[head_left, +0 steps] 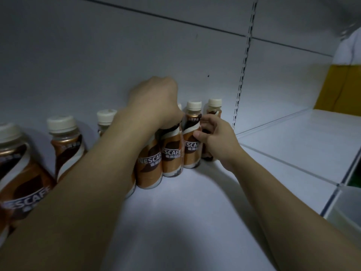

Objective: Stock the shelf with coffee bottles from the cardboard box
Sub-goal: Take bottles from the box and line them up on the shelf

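Several brown Nescafe coffee bottles with cream caps stand on the white shelf [175,212]. My left hand [156,102] is closed from above over the top of one bottle [172,153] in the middle cluster, hiding its cap. My right hand [216,137] touches the side of the neighbouring bottle [192,141], fingers curled on its label. Another bottle [214,110] stands behind my right hand against the back wall. More bottles stand at the left [66,145], the nearest one large at the frame's left edge [17,173]. The cardboard box is not in view.
The white back panel has a slotted upright [244,71]. A clear divider strip [283,159] separates the adjoining white shelf section at the right. A yellow panel [343,87] shows at the far right. The shelf's front edge runs down the right side.
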`<state>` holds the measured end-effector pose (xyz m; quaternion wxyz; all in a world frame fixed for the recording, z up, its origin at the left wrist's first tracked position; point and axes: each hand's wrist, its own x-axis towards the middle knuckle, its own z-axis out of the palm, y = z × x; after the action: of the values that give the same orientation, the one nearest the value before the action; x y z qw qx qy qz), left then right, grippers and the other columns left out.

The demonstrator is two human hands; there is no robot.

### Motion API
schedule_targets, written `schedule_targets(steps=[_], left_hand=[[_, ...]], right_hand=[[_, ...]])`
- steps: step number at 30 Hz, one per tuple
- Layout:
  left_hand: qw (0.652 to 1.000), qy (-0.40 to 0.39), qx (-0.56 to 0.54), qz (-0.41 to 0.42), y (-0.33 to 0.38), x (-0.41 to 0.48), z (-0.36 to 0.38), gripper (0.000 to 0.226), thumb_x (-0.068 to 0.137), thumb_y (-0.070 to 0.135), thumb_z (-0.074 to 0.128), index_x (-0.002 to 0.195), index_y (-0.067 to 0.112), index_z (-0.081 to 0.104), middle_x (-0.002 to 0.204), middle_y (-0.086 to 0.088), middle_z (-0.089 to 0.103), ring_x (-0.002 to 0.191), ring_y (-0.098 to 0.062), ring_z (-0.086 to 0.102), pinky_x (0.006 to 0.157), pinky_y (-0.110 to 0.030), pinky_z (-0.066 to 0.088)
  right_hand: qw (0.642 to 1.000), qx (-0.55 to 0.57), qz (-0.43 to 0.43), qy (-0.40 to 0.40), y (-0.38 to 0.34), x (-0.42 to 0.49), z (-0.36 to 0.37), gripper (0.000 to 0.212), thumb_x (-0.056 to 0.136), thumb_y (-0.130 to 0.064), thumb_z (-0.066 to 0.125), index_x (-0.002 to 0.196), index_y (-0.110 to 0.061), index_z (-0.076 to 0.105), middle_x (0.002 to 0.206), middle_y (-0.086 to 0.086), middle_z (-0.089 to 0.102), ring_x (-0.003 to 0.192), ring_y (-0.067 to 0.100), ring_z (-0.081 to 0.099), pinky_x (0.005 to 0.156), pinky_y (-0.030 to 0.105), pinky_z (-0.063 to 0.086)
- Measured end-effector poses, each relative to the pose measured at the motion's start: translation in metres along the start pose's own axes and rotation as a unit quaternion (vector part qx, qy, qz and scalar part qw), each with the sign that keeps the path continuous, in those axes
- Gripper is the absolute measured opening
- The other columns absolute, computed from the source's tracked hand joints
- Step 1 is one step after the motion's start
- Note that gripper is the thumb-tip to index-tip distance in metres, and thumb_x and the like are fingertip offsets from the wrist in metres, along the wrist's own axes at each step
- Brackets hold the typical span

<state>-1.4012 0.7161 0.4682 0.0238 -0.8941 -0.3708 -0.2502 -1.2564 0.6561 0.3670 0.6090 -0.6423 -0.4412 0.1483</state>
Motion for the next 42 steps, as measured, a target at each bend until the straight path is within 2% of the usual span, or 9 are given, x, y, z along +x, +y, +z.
schedule_targets(steps=[4, 7, 12, 16, 19, 30, 35, 39, 42], left_hand=[[1.000, 0.024, 0.007, -0.018, 0.004, 0.001, 0.006, 0.030, 0.081, 0.040, 0.072, 0.090, 0.013, 0.063, 0.082, -0.007, 0.061, 0.077, -0.027, 0.060, 0.063, -0.033, 0.047], [0.999, 0.040, 0.012, -0.031, 0.005, 0.003, 0.010, 0.036, 0.079, 0.043, 0.073, 0.074, 0.014, 0.053, 0.073, -0.005, 0.055, 0.072, -0.026, 0.059, 0.059, -0.032, 0.044], [0.996, 0.076, 0.020, -0.028, 0.007, 0.000, 0.016, 0.042, 0.077, 0.049, 0.072, 0.069, 0.014, 0.050, 0.069, -0.006, 0.054, 0.068, -0.026, 0.058, 0.057, -0.032, 0.042], [0.999, 0.033, 0.006, -0.020, 0.001, 0.000, 0.007, 0.047, 0.072, 0.053, 0.075, 0.092, 0.012, 0.062, 0.082, -0.007, 0.061, 0.076, -0.026, 0.060, 0.066, -0.036, 0.051], [1.000, 0.010, -0.004, -0.024, -0.001, -0.001, 0.004, 0.049, 0.069, 0.048, 0.080, 0.099, 0.012, 0.064, 0.088, -0.008, 0.063, 0.080, -0.028, 0.061, 0.069, -0.038, 0.052], [0.999, 0.018, -0.019, -0.039, -0.001, -0.003, 0.001, 0.042, 0.070, 0.040, 0.083, 0.096, 0.012, 0.066, 0.087, -0.007, 0.064, 0.077, -0.026, 0.061, 0.063, -0.035, 0.049], [0.999, 0.022, -0.020, -0.046, -0.001, -0.003, 0.001, 0.041, 0.069, 0.038, 0.083, 0.095, 0.012, 0.066, 0.086, -0.007, 0.065, 0.077, -0.026, 0.062, 0.068, -0.037, 0.054], [0.999, 0.020, -0.014, -0.046, 0.001, -0.004, 0.001, 0.037, 0.071, 0.037, 0.082, 0.093, 0.012, 0.066, 0.083, -0.007, 0.064, 0.073, -0.025, 0.061, 0.062, -0.035, 0.050], [0.999, 0.012, -0.010, -0.050, 0.002, -0.005, 0.002, 0.040, 0.072, 0.040, 0.081, 0.095, 0.012, 0.066, 0.083, -0.007, 0.063, 0.075, -0.025, 0.061, 0.065, -0.036, 0.052]], right_hand=[[0.999, 0.030, 0.001, -0.031, 0.004, 0.003, -0.004, 0.047, 0.089, 0.005, 0.057, 0.134, -0.009, 0.053, 0.124, 0.009, 0.065, 0.116, 0.021, 0.061, 0.103, 0.044, 0.048], [0.997, -0.059, -0.041, 0.000, 0.003, -0.001, -0.003, 0.046, 0.087, -0.008, 0.065, 0.131, -0.017, 0.056, 0.123, 0.000, 0.065, 0.114, 0.016, 0.061, 0.101, 0.043, 0.049], [0.980, -0.175, -0.079, 0.055, -0.007, -0.009, -0.007, 0.059, 0.076, -0.038, 0.078, 0.130, -0.022, 0.059, 0.109, -0.007, 0.065, 0.097, 0.005, 0.057, 0.080, 0.010, 0.040], [0.967, -0.237, -0.076, 0.058, -0.006, -0.009, -0.003, 0.059, 0.077, -0.043, 0.075, 0.129, -0.021, 0.060, 0.115, -0.003, 0.068, 0.099, 0.011, 0.061, 0.087, 0.025, 0.048], [0.966, -0.242, -0.075, 0.056, -0.008, -0.008, 0.000, 0.053, 0.081, -0.039, 0.073, 0.128, -0.020, 0.061, 0.118, -0.001, 0.068, 0.106, 0.015, 0.063, 0.091, 0.029, 0.048], [0.982, -0.177, -0.062, 0.009, -0.007, -0.004, -0.002, 0.035, 0.089, -0.016, 0.064, 0.124, -0.017, 0.064, 0.115, 0.001, 0.070, 0.106, 0.016, 0.063, 0.095, 0.030, 0.048], [0.989, -0.141, -0.052, -0.002, -0.004, -0.003, -0.004, 0.038, 0.089, -0.017, 0.065, 0.127, -0.018, 0.062, 0.119, 0.000, 0.069, 0.110, 0.016, 0.063, 0.097, 0.032, 0.048], [0.989, -0.140, -0.054, -0.011, 0.000, -0.002, -0.007, 0.039, 0.088, -0.020, 0.066, 0.127, -0.019, 0.062, 0.120, 0.000, 0.069, 0.112, 0.015, 0.063, 0.101, 0.039, 0.048], [0.990, -0.124, -0.065, -0.002, 0.000, -0.004, -0.011, 0.053, 0.085, -0.026, 0.071, 0.135, -0.022, 0.054, 0.129, -0.002, 0.064, 0.114, 0.017, 0.062, 0.097, 0.042, 0.052]])
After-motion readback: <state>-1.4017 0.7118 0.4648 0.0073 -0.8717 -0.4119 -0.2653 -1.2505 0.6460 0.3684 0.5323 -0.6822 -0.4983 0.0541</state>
